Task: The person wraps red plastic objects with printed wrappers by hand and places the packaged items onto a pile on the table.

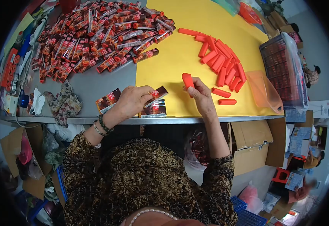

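Observation:
My left hand (pixel 131 101) pinches a dark printed wrapper (pixel 159 92) just above the table's front edge. Below it lies a flat stack of similar printed wrappers (pixel 155 109), and another printed piece (pixel 108 100) rests under my left wrist. Between the thumb and fingers of my right hand (pixel 201 97) is a red stick (pixel 187 80), held upright and apart from the wrapper. Loose red sticks (pixel 219 60) lie heaped on the yellow sheet (pixel 172 71) beyond my right hand, with two separate ones nearer me.
A large heap of printed packs (pixel 96 37) covers the back left. A crumpled cloth (pixel 64 103) hangs over the front edge. At the right stand an orange scoop (pixel 266 90) and a dark crate (pixel 281 67). Cardboard boxes (pixel 253 145) sit below the table; other people are farther right.

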The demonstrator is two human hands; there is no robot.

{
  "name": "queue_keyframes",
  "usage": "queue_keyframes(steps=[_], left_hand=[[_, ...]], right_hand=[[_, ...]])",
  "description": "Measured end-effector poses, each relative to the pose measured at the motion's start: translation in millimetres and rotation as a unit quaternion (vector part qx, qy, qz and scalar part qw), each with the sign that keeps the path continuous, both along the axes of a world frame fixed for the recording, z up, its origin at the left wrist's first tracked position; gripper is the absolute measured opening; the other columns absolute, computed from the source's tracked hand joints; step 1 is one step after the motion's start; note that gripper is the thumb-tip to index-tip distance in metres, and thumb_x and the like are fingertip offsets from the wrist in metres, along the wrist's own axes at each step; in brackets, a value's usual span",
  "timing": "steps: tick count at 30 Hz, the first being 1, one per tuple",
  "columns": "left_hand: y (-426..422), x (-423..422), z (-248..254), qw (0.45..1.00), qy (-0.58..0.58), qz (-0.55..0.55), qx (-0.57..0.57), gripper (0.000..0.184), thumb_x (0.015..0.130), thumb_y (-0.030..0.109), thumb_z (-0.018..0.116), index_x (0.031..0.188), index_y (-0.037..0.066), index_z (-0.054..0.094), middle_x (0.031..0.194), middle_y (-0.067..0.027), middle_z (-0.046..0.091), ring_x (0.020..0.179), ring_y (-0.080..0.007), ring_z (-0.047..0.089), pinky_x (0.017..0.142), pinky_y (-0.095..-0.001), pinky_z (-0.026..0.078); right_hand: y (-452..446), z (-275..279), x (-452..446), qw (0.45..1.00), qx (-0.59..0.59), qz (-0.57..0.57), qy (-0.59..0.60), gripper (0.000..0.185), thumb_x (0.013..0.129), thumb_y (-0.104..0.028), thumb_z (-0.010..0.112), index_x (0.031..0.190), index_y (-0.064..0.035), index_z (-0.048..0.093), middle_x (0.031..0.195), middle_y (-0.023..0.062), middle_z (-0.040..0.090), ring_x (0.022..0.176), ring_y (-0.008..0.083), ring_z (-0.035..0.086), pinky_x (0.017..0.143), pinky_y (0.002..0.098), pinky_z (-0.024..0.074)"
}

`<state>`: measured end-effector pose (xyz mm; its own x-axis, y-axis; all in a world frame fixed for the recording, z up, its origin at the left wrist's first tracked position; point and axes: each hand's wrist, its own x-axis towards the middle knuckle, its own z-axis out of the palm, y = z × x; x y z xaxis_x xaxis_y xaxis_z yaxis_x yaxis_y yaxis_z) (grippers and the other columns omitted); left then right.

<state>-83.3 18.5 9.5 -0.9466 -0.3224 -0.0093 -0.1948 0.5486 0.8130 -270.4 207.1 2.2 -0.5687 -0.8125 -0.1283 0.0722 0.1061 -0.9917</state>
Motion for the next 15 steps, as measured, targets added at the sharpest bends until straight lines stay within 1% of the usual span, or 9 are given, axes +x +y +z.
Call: queue_keyframes(steps=[1,2,3,5,6,9,12,15], left_hand=[[0,0,2,0.999,-0.015,0.005,0.038,0.015,0.085,0.012,0.062,0.094,0.0,0.066,0.073,-0.0135,0.066,0.067,-0.0198,0.065,0.063,-0.0322,0.049],[0,0,6,0.997,-0.031,0.011,0.075,0.016,0.085,0.013,0.062,0.092,0.0,0.066,0.073,-0.0137,0.067,0.067,-0.0192,0.065,0.063,-0.0323,0.049],[0,0,7,0.992,-0.047,0.016,0.112,0.017,0.086,0.015,0.062,0.09,0.0,0.067,0.073,-0.0138,0.067,0.066,-0.0187,0.065,0.064,-0.0324,0.05],[0,1,6,0.989,-0.042,0.024,0.139,0.017,0.086,0.014,0.064,0.089,-0.002,0.066,0.071,-0.0101,0.066,0.065,-0.0123,0.061,0.062,-0.0286,0.049],[0,2,6,0.987,-0.039,0.028,0.153,0.017,0.085,0.014,0.065,0.088,-0.003,0.066,0.07,-0.0083,0.066,0.065,-0.0091,0.059,0.061,-0.0267,0.048],[-3,3,4,0.98,-0.04,0.034,0.191,0.017,0.085,0.013,0.067,0.086,-0.004,0.066,0.069,-0.0042,0.064,0.065,-0.0064,0.056,0.06,-0.0249,0.047],[-4,3,-4,0.968,-0.019,0.042,0.248,0.014,0.083,0.011,0.07,0.082,-0.003,0.066,0.069,-0.0025,0.064,0.065,-0.0049,0.055,0.06,-0.0232,0.047],[-3,3,-1,0.97,-0.011,0.051,0.239,0.013,0.082,0.009,0.071,0.08,-0.002,0.064,0.068,-0.0016,0.063,0.064,-0.0042,0.055,0.059,-0.0229,0.046]], right_hand=[[0,-1,3,1.0,-0.003,0.01,-0.027,0.031,0.086,-0.012,0.065,0.115,-0.0033,0.056,0.103,0.0009,0.058,0.096,0.012,0.055,0.086,0.0263,0.0409],[0,-1,10,0.998,-0.024,0.0,-0.057,0.03,0.086,-0.011,0.064,0.114,-0.0042,0.056,0.102,0.0008,0.059,0.096,0.0113,0.055,0.088,0.026,0.0404],[-2,0,14,0.997,-0.037,0.008,-0.062,0.03,0.086,-0.011,0.064,0.114,-0.0042,0.056,0.102,0.0009,0.059,0.096,0.0113,0.055,0.088,0.0258,0.0405],[-4,0,20,0.995,-0.061,0.024,-0.074,0.03,0.086,-0.01,0.064,0.114,-0.0042,0.056,0.103,0.0011,0.06,0.097,0.0111,0.055,0.089,0.0254,0.0406],[-5,-1,20,0.996,-0.05,0.027,-0.065,0.03,0.085,-0.008,0.065,0.114,-0.0042,0.056,0.105,0.0016,0.06,0.098,0.0106,0.055,0.089,0.0255,0.0419],[-9,7,27,0.998,-0.037,0.016,-0.058,0.033,0.082,-0.014,0.07,0.111,-0.0043,0.058,0.101,0.0037,0.063,0.097,0.0143,0.057,0.091,0.0287,0.0416],[-9,9,29,0.998,-0.034,0.017,-0.059,0.032,0.08,-0.011,0.071,0.108,-0.0044,0.058,0.101,0.0033,0.063,0.095,0.013,0.057,0.091,0.0284,0.0422],[-8,12,31,0.999,-0.03,-0.005,-0.028,0.032,0.076,-0.007,0.074,0.104,-0.0045,0.058,0.099,0.0026,0.063,0.094,0.012,0.056,0.089,0.0274,0.0429]])
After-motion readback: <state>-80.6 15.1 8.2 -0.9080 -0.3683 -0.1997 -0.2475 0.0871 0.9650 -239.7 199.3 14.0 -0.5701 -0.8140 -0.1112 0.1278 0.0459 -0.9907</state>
